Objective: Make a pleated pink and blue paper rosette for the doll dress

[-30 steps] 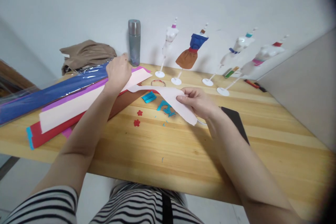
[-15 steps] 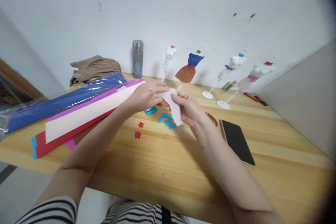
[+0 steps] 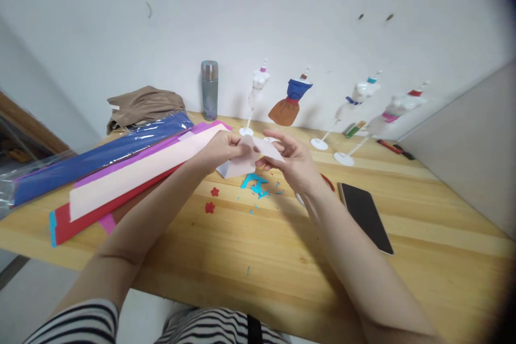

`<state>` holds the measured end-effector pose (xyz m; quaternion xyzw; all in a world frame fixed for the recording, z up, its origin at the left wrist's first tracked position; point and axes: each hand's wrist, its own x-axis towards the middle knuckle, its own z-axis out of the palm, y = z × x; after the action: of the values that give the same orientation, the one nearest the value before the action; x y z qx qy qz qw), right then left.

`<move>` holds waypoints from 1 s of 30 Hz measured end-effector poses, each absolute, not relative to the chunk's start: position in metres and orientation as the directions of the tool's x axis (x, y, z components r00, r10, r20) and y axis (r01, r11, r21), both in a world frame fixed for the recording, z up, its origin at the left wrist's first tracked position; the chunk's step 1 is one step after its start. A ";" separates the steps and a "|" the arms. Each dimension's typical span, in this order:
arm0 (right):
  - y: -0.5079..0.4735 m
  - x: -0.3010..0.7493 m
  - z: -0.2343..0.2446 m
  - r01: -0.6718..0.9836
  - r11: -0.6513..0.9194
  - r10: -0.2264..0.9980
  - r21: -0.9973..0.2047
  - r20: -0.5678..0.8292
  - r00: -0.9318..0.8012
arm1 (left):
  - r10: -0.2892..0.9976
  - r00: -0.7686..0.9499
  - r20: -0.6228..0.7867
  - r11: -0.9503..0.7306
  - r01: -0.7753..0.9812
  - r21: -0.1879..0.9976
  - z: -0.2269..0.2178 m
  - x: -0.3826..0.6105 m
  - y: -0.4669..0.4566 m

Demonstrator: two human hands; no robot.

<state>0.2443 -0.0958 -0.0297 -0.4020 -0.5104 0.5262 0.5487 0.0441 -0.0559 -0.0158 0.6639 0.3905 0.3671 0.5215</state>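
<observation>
Above the middle of the table, both my hands hold a pale pink piece of crepe paper [image 3: 238, 166]. My left hand [image 3: 220, 149] pinches its left part between thumb and fingers. My right hand [image 3: 296, 162] grips the right end, with some fingers raised. The paper is bent, and part of it hangs down below the left fingers. Torn blue paper scraps [image 3: 255, 185] lie on the table beneath the hands. Two red paper flowers [image 3: 209, 207] are left of the scraps. A red curved handle [image 3: 327, 183] shows partly behind my right wrist.
Long coloured paper sheets [image 3: 137, 180] and a plastic-wrapped blue roll [image 3: 100, 156] lie left, before a brown cloth [image 3: 147, 107]. A flask [image 3: 209, 91] and several small mannequins [image 3: 293, 99] on stands line the wall. A phone [image 3: 365, 215] lies right.
The pink paper, earlier folded into a narrow curved strip, now shows wider, with a part hanging on the left. My left hand has moved slightly left, and my right fingers are more spread.
</observation>
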 end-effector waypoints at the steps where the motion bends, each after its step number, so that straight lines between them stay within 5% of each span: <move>1: -0.095 0.244 -0.031 -0.148 0.133 0.988 -0.980 0.143 -0.055 | 0.874 0.481 0.067 -0.167 0.168 0.971 -0.016 0.044 -0.056; 4: -0.091 0.245 -0.035 -0.125 0.125 0.992 -0.984 0.124 0.015 | 0.833 0.544 0.098 -0.293 0.284 0.913 -0.012 0.047 -0.058; 9: -0.092 0.246 -0.035 -0.083 0.125 0.991 -0.989 0.119 0.063 | 0.890 0.330 0.315 -0.441 0.444 0.780 -0.001 0.054 -0.072; 19: -0.110 0.231 -0.020 0.065 0.169 0.985 -0.983 0.167 -0.039 | 0.947 0.282 0.156 -0.187 0.088 0.978 0.011 0.052 -0.085; 30: -0.115 0.232 -0.014 -0.156 0.152 0.987 -0.976 0.142 0.077 | 0.954 0.278 0.110 -0.180 0.240 0.954 0.017 0.058 -0.097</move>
<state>0.2324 -0.1148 -0.0144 -0.4356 -0.4770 0.4840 0.5904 0.0577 -0.0965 0.0172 0.6590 0.4530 0.3945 0.4526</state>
